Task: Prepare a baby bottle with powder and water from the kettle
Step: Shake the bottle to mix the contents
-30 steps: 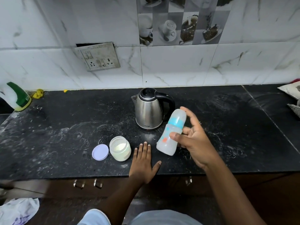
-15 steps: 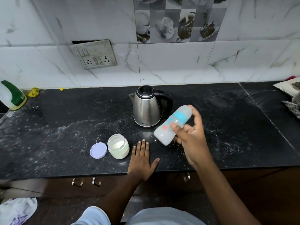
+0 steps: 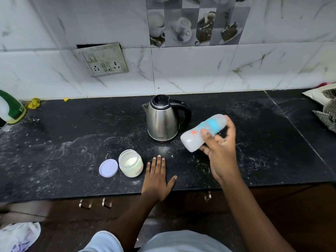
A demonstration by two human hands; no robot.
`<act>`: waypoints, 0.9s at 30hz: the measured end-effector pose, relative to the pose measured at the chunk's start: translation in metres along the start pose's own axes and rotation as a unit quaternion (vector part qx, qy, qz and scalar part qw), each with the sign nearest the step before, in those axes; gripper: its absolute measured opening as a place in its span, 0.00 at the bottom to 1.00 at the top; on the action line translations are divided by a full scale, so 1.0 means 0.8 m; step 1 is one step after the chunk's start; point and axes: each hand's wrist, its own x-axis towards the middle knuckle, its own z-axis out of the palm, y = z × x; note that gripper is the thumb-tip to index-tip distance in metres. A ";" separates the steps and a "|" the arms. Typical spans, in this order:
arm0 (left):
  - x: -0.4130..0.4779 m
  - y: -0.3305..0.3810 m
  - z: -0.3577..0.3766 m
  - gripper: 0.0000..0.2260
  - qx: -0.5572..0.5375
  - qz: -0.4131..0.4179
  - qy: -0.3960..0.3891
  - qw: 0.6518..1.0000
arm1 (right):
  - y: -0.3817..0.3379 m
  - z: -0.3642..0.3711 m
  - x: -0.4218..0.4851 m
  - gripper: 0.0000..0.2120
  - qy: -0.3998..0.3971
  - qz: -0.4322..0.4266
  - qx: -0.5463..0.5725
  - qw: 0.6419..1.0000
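Note:
My right hand (image 3: pixel 221 153) grips a capped baby bottle (image 3: pixel 201 132) with a blue collar, held above the counter and tilted almost flat, its base pointing left toward the kettle. The steel kettle (image 3: pixel 162 119) with a black lid and handle stands at the counter's middle, lid closed. An open jar of white powder (image 3: pixel 130 163) sits in front of it, with its lilac lid (image 3: pixel 108 168) lying beside it on the left. My left hand (image 3: pixel 158 176) rests flat on the black counter (image 3: pixel 63 142), just right of the jar.
A green-and-white spray bottle (image 3: pixel 11 108) stands at the far left by the wall. Checked cloth (image 3: pixel 327 113) lies at the right edge. A loose socket plate (image 3: pixel 102 60) hangs on the tiled wall. Drawer handles (image 3: pixel 95 203) sit below the counter's front edge.
My right hand has tipped the bottle from near upright to almost horizontal, cap end swinging right. My left hand stays flat on the counter.

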 end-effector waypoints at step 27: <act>-0.001 0.001 -0.003 0.43 0.001 0.004 -0.001 1.000 | 0.018 -0.002 0.003 0.32 -0.015 0.053 -0.034 0.998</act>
